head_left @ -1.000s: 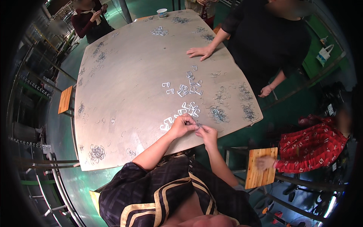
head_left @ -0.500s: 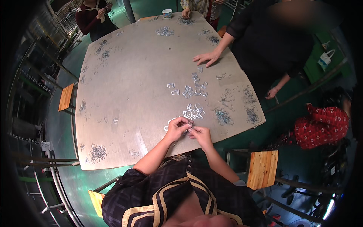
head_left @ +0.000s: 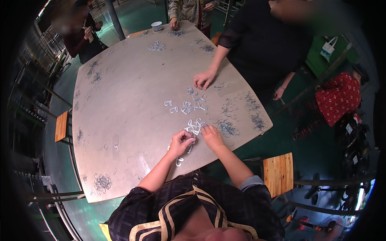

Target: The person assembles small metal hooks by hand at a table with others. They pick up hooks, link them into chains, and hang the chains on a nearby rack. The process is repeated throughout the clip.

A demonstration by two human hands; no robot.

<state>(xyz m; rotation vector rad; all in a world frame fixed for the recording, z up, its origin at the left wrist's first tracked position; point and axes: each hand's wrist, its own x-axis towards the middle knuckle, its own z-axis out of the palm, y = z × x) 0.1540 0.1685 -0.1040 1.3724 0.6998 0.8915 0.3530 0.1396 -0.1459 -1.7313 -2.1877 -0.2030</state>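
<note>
Close to the table's near edge, my left hand point(head_left: 181, 143) is pinched, thumb against fingers. Whatever sits between its fingertips is too small to make out. My right hand point(head_left: 212, 136) is apart from it, fingers stretched down to the tabletop at the right side of a cluster of silver hook-shaped metal pieces point(head_left: 196, 125). Its fingertips are partly hidden, and nothing shows in its grip. A loose silver hook point(head_left: 179, 161) lies below my left hand, beside my forearm. Just right of my right hand spreads a tangle of thin dark wire rings point(head_left: 227, 127).
More silver hooks point(head_left: 187, 107) lie farther up the table point(head_left: 120, 100). A co-worker's hand point(head_left: 205, 78) rests by them on the right. Wire piles point(head_left: 102, 182) dot the table's edges. A white bowl point(head_left: 157, 26) stands at the far edge; a wooden stool point(head_left: 278, 173) is at right.
My hands were together at the fingertips; now they are apart, with the right one reaching forward to the hooks. The co-worker's flat hand has curled down near the hooks. The whole view has shifted.
</note>
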